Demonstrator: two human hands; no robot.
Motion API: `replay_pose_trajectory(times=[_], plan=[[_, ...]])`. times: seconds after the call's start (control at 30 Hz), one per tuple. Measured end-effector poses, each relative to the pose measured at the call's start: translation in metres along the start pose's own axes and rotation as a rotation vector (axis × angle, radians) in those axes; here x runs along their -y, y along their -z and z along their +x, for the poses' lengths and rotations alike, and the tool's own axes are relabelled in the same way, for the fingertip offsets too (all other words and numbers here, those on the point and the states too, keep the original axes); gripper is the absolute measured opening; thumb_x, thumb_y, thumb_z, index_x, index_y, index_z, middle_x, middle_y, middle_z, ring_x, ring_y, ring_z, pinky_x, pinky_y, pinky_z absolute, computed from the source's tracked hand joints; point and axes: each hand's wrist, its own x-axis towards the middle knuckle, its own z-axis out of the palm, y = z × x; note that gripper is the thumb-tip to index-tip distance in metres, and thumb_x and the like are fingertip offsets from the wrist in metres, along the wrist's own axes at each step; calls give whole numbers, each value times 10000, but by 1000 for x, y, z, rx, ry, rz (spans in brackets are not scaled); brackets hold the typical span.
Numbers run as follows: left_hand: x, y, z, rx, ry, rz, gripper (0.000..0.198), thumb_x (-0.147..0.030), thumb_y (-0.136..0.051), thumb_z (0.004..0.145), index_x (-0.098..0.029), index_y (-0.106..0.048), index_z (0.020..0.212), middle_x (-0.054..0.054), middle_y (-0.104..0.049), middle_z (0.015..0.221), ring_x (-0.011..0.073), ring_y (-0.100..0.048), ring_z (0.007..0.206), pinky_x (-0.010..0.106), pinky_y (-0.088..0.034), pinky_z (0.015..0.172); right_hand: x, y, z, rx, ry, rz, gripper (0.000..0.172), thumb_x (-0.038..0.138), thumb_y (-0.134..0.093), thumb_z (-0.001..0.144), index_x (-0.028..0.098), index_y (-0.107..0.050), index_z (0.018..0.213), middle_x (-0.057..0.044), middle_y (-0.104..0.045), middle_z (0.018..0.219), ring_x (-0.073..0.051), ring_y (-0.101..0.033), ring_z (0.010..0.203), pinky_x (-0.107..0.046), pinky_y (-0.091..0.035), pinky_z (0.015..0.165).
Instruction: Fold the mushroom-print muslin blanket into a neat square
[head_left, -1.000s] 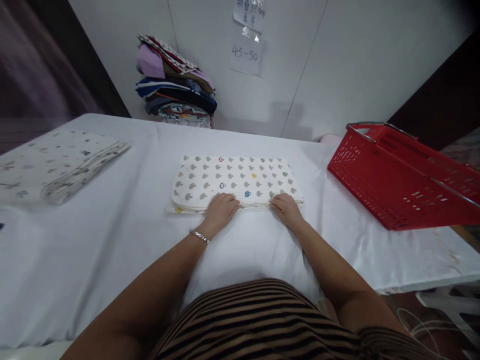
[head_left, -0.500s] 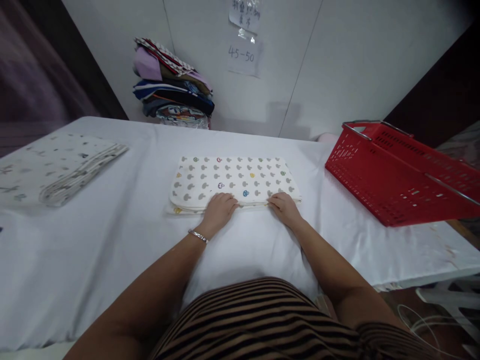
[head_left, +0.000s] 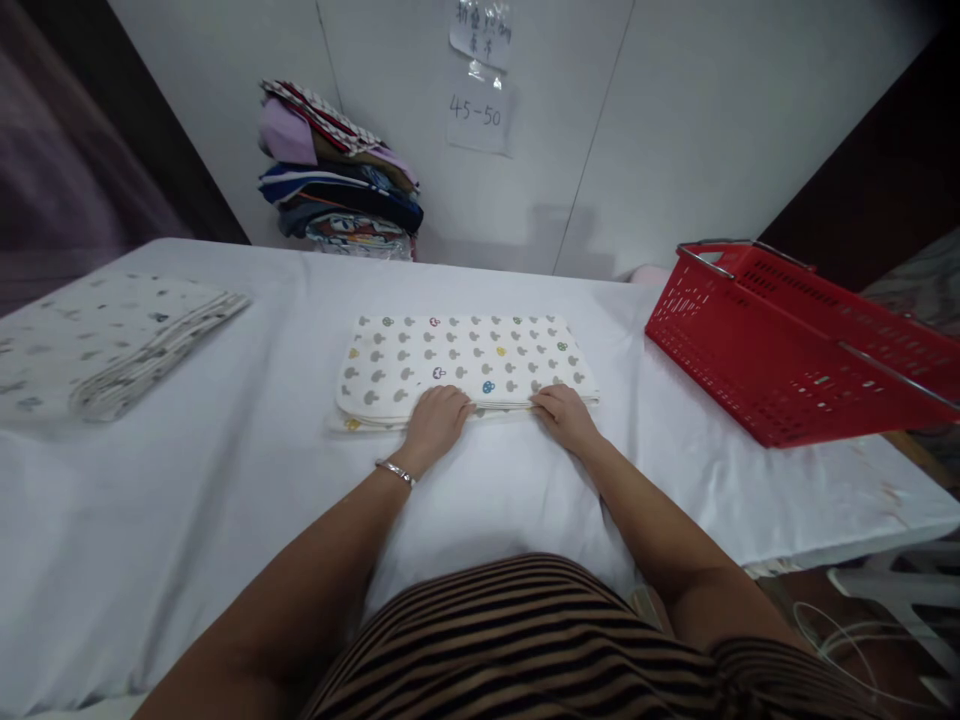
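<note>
A folded white cloth (head_left: 469,355) printed with grey and a few coloured mushrooms lies flat on the white-covered table. Its layers show along the near edge, where a lower layer sticks out a little at the left. My left hand (head_left: 439,418), with a bracelet on the wrist, is closed on that edge left of its middle. Nearer the right corner, my right hand (head_left: 566,415) has its fingers closed on the same edge. The thumbs are at the edge and the fingers curl over the top, so the fingertips are partly hidden.
Another folded printed cloth (head_left: 112,345) lies at the table's left. A red plastic basket (head_left: 795,345) with metal handles stands on the right. Stacked folded fabrics (head_left: 341,180) sit by the back wall, near paper notes (head_left: 478,120). A white tablecloth (head_left: 285,480) covers the table.
The camera view has shifted slightly, moving the whole scene a little to the left. Both hands keep the same hold on the cloth's near edge.
</note>
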Motion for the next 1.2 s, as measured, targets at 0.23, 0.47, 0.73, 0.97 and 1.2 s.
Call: replay_pose_trajectory(times=[0.23,0.47,0.73,0.97,1.2], plan=[[-1,1,-1,2,-27,9,245,-296,-408,951,-177,-589,837,62,-611,853,212,-531,834,357,-402,768,-3,-2,-1,16,9,-33,225,253,-470,942,201,-666,1041,-100,-652,1008,-224,-563,930,-380,-455,816],[1,0,-3,-6,-67,19,213,-271,-437,940,-177,-613,867,63,-621,873,217,-532,863,369,-404,793,-3,-3,0,-18,8,-67,233,205,-446,942,185,-657,1037,-104,-649,973,-222,-549,890,-373,-457,808],[0,-1,-6,-5,-84,40,207,-270,-460,931,-186,-638,870,69,-625,906,224,-533,887,391,-413,824,-2,0,-2,41,22,-67,237,210,-436,949,192,-659,1028,-101,-648,988,-216,-547,900,-367,-455,808],[0,2,-10,-26,-113,18,145,-245,-497,905,-202,-632,941,65,-624,942,223,-525,894,382,-426,815,0,4,-2,60,40,-14,226,250,-466,941,200,-648,1066,-104,-645,1012,-228,-553,941,-392,-456,829],[1,2,-11,-21,-110,1,106,-223,-498,898,-189,-599,896,62,-622,926,218,-526,893,379,-419,828,-4,2,-4,65,36,16,261,191,-449,933,208,-636,1114,-107,-640,1025,-226,-555,954,-409,-473,837]])
